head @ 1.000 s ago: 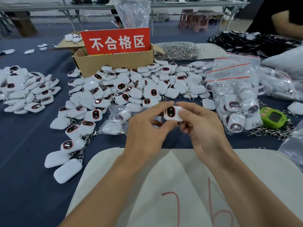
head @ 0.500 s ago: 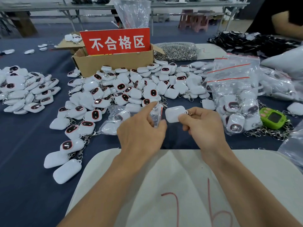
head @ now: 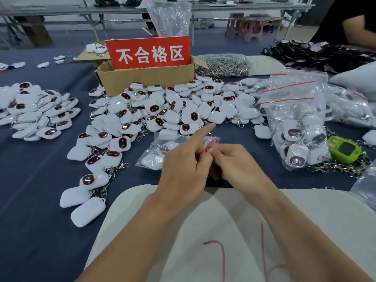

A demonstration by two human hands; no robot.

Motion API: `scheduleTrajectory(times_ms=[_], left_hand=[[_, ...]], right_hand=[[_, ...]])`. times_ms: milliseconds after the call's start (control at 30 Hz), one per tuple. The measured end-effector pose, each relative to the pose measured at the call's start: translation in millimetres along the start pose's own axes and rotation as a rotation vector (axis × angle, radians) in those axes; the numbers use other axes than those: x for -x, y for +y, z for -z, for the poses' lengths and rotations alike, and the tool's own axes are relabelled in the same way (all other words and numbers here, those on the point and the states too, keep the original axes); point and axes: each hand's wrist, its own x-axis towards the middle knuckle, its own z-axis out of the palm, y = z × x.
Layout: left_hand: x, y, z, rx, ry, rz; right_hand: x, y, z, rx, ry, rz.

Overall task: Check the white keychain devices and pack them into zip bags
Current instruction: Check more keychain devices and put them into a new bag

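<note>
A clear zip bag [head: 157, 154] with a red zip edge lies on the blue cloth in front of me, with several white keychain devices inside. My left hand [head: 183, 167] grips the bag's mouth, its index finger sticking out straight. My right hand [head: 236, 163] meets it from the right, fingertips pinched at the red edge. The device it held a moment ago is hidden behind my hands. A big pile of loose white keychain devices [head: 183, 106] lies just beyond.
A cardboard box [head: 146, 80] with a red sign [head: 148, 52] stands behind the pile. Filled zip bags [head: 295, 127] and a green device [head: 344, 148] are at the right, another pile [head: 36, 110] at the left. A white sheet [head: 203, 231] lies under my forearms.
My hands checked a device together, then parted. The left hand took hold of the bag's mouth, and the right hand brought the device to it. The device has dropped out of sight.
</note>
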Motion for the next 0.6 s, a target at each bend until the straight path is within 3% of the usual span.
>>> scheduleTrajectory(times_ms=[67,233,333,400,500,600], left_hand=[[-1,-2,-1,0.063,0.061,0.009],[-11,-3,7,0.172,0.417,0.141],[-21,-2,29,0.15,0.64,0.068],[-25,1,38,0.044,0.692,-0.048],[-21,3,34,-0.068,0.572,-0.129],[-14,-1,12,-0.166,0.17,-0.026]], right_hand=[[0,0,5,0.003,-0.011,0.009],[-3,3,16,-0.194,0.434,0.014],[-9,13,14,-0.014,0.451,-0.024],[-16,20,7,0.184,0.39,0.003],[-35,19,-7,0.396,0.321,0.13],[-56,17,-14,0.689,0.185,0.243]])
